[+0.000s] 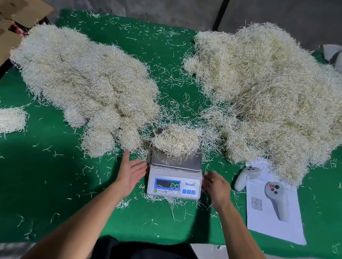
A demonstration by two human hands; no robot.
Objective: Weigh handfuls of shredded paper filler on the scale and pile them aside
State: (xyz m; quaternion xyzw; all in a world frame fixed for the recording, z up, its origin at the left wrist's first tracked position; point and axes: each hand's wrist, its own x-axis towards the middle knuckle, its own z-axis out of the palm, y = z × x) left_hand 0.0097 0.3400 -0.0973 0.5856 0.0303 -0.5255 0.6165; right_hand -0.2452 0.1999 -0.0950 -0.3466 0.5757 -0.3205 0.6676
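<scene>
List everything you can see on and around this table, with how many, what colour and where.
scale: one, white with steel pan, centre front
handful of filler: one, cream, on the pan
weighed clumps: large mass, cream, left
small clump: one, cream, far left
bulk pile: one, cream, right
controller: one, white, right of scale
printed sheet: one, white, right front
table cover: green
cardboard boxes: brown, far left
left hand: open, beside scale
right hand: relaxed, beside scale

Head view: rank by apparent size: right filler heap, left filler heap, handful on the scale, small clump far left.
1. right filler heap
2. left filler heap
3-4. handful on the scale and small clump: look alike, not ranked.
</scene>
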